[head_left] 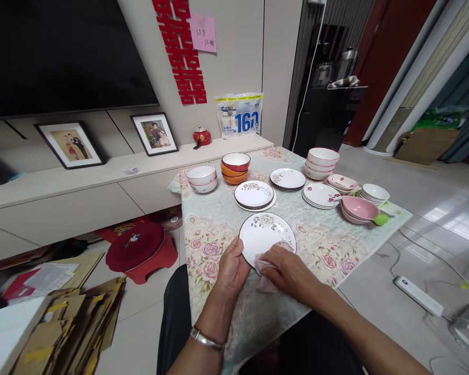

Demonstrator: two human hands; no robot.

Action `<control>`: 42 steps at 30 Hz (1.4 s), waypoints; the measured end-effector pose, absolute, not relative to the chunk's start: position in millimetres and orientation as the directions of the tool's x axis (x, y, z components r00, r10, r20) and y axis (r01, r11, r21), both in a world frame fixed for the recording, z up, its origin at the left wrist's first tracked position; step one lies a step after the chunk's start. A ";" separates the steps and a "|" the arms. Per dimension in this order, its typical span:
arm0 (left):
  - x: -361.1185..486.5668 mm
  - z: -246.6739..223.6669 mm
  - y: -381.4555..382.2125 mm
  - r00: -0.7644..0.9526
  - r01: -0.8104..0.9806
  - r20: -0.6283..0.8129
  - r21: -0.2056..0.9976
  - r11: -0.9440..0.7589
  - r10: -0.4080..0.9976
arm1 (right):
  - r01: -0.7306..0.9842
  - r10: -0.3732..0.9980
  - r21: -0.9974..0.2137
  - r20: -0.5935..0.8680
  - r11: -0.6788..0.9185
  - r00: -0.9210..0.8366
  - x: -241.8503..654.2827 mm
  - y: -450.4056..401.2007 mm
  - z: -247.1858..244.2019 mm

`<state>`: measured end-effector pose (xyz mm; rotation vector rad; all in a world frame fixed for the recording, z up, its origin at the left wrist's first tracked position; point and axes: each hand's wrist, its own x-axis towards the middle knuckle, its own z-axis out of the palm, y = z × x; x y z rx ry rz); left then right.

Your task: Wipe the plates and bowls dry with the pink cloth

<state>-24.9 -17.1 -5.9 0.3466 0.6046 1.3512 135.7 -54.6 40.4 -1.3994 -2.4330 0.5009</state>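
A white plate with a dark rim and a floral pattern (262, 234) is held tilted above the front of the flowered tablecloth (211, 255). My left hand (233, 266) grips its left edge, thumb on top. Pressed to the plate's lower right, my right hand (284, 268) is closed on a pale pink cloth (266, 284), which hangs below the fingers. Just behind the held plate lies a stack of similar floral plates (254, 194). Another dark-rimmed stack (287, 178) sits farther back to the right.
Stacked bowls (202, 179), orange and red bowls (235, 169), pink-rimmed bowls (322, 160), red-flowered plates (321, 196) and pink leaf-shaped dishes (360, 208) line the table's back and right. A red stool (136, 247) and flattened cardboard (78, 328) are at left; a power strip (419, 296) lies right.
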 end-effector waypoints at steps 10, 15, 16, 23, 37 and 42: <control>-23.0 -1.5 -20.5 0.086 -0.781 -0.214 0.592 0.199 0.973 | 0.912 0.952 -0.310 0.226 0.269 -0.204 188.7 -22.4 28.8; -23.9 -0.9 -21.3 0.097 -0.777 -0.199 0.598 0.199 0.975 | 0.938 0.947 -0.224 0.245 0.263 -0.207 176.9 8.7 37.1; -23.9 -0.7 -21.3 0.100 -0.776 -0.197 0.598 0.201 0.975 | 0.935 0.943 -0.220 0.247 0.277 -0.221 174.7 15.4 40.7; -23.8 -1.7 -19.2 0.071 -0.785 -0.244 0.585 0.205 0.967 | 0.838 0.925 -0.403 0.252 0.368 -0.285 179.0 41.8 37.0; -22.5 -4.3 -18.6 0.075 -0.772 -0.212 0.606 0.191 0.974 | 0.915 0.975 -0.345 0.141 0.209 -0.169 198.8 -19.4 24.3; -22.6 -1.9 -19.9 0.084 -0.763 -0.201 0.617 0.193 0.976 | 0.931 0.974 -0.316 0.187 0.185 -0.130 182.4 18.0 36.9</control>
